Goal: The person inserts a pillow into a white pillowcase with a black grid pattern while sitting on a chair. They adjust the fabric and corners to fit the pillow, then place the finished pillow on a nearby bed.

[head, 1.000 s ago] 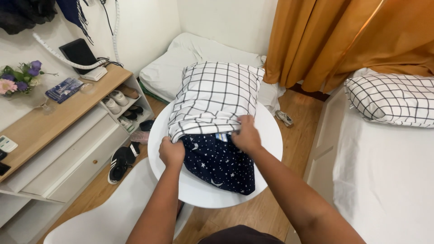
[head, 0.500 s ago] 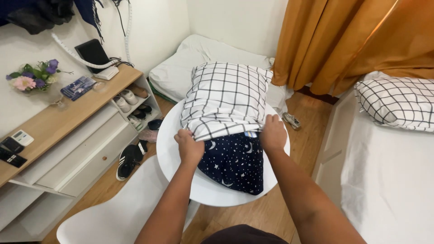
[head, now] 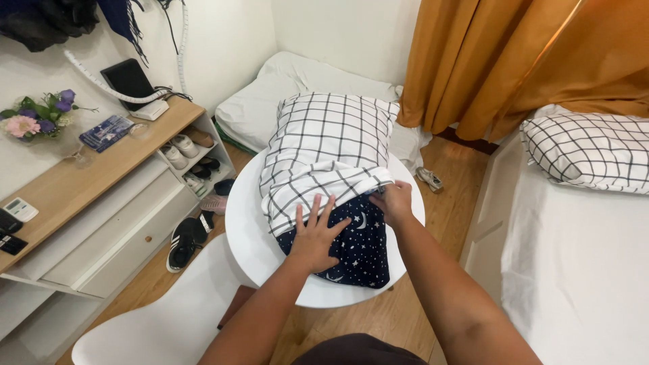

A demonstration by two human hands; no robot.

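While the scene was viewed from the head camera, a navy star-print pillow (head: pixel 351 247) was seen lying on the round white desk (head: pixel 247 223), half covered by a white grid-checked pillowcase (head: pixel 324 145). The left hand (head: pixel 316 233) was pressed flat, fingers spread, on the pillow at the pillowcase's edge, with nothing gripped. The right hand (head: pixel 392 201) was closed on the pillowcase's open hem. A white chair (head: pixel 162 324) was seen just below the desk.

The checked cover (head: pixel 324 152) hides most of the starry pillow (head: pixel 355 247).
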